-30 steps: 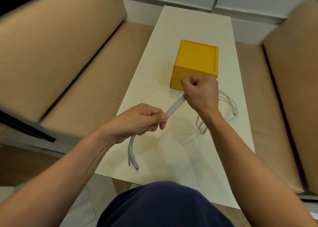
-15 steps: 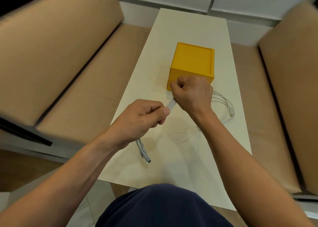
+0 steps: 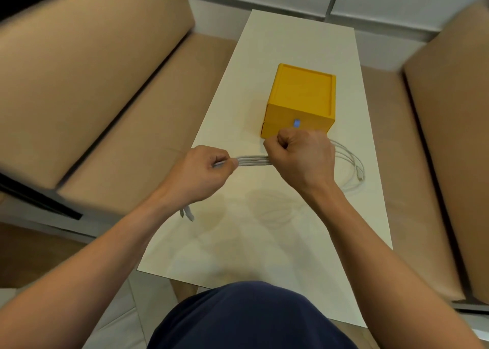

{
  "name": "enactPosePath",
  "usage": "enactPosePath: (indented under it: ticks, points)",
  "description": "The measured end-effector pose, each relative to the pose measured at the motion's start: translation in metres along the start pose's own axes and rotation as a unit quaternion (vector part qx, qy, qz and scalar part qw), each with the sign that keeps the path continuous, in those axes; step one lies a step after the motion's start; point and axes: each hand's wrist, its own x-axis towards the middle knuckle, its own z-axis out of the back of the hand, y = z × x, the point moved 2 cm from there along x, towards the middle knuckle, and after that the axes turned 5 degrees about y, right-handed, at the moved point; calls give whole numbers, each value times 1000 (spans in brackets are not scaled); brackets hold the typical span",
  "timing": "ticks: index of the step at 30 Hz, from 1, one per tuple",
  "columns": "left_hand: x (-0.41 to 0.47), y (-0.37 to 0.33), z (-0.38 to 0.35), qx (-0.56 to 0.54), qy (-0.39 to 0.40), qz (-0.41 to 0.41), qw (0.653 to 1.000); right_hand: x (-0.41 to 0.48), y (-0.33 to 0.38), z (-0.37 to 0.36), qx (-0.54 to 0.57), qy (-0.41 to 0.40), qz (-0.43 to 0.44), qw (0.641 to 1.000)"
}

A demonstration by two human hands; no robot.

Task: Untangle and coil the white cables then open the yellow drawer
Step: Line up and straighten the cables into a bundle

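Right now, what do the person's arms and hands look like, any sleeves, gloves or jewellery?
Both forearms are bare, with no sleeves in view. The left hand and right hand wear no gloves; no watch, bracelet or ring shows. Below them is dark navy clothing.

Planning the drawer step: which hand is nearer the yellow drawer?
The right hand, fisted on the white cables just in front of the yellow drawer; the left hand grips them farther left.
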Motion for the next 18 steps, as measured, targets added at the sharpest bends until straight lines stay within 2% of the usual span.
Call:
enactPosePath:
  ticks: [4,9,11,14,18]
  points:
    - [5,-5,11,45,-41,-29,998,2,-1,7,99,56,-5,993]
    - [5,-13,29,32,-42,-56,997,-1,-8,22,151,248,15,957]
    - [3,-16,35,17,-14,-80,997,0,-12,32,181,287,24,940]
    - [-1,-21,38,-62,69,-107,990,3,-17,47,241,313,12,919]
    - [2,-19,43,-133,117,-99,979,1,-16,53,260,347,16,901]
